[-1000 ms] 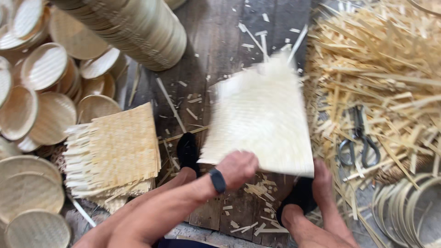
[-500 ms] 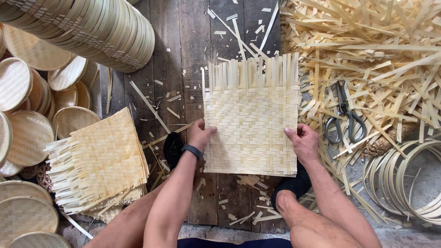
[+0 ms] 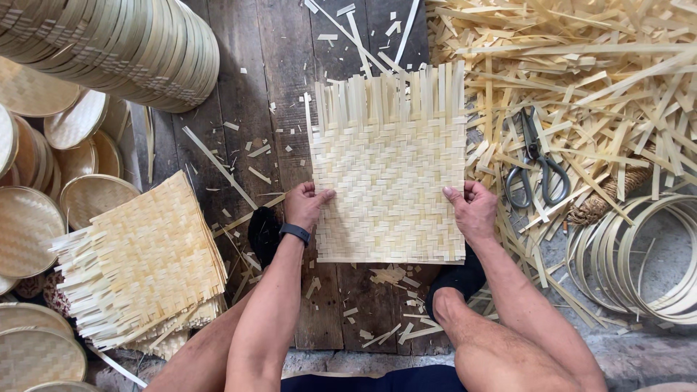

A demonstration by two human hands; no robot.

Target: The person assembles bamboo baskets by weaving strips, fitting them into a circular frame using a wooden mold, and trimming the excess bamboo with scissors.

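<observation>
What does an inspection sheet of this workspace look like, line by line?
Surface: dark wooden planks, strewn with offcuts.
Job's things: woven mat lying flat, loose strip ends at its far edge.
Clutter: strips heaped at right; scissors on them; hoops by the right knee.
Grippers: left hand and right hand grip the mat's side edges; band on left wrist.
Cables: nothing seen.
Surroundings: mat pile at left; round trays and stacked rims beyond.
</observation>
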